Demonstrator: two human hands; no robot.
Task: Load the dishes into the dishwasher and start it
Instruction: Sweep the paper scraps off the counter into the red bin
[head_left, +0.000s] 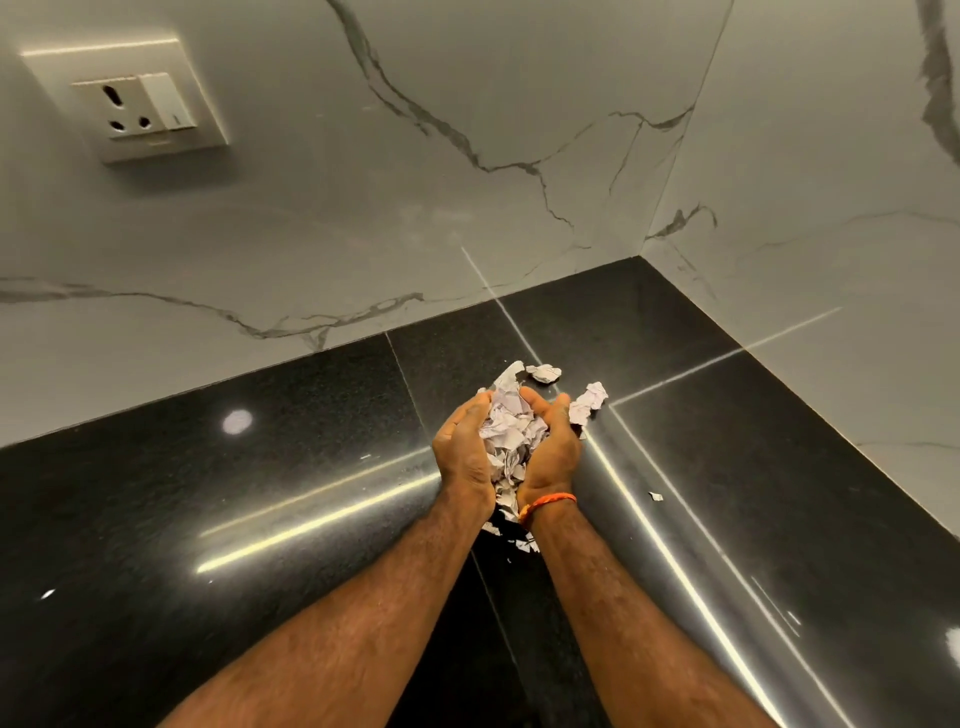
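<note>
A heap of crumpled, torn white paper scraps (508, 431) sits between my two hands over the black granite counter (260, 493). My left hand (465, 452) cups the heap from the left, its fingers curled round the paper. My right hand (553, 447), with an orange thread at the wrist, cups it from the right in the same way. Two loose crumpled scraps (544, 372) (588, 402) lie on the counter just beyond my right hand. No dishes or dishwasher are in view.
Small paper bits (655, 496) (522, 544) lie on the counter near my wrists. White marble-pattern walls (363, 208) meet in a corner at the back right. A wall socket with a switch (140, 106) is at the upper left.
</note>
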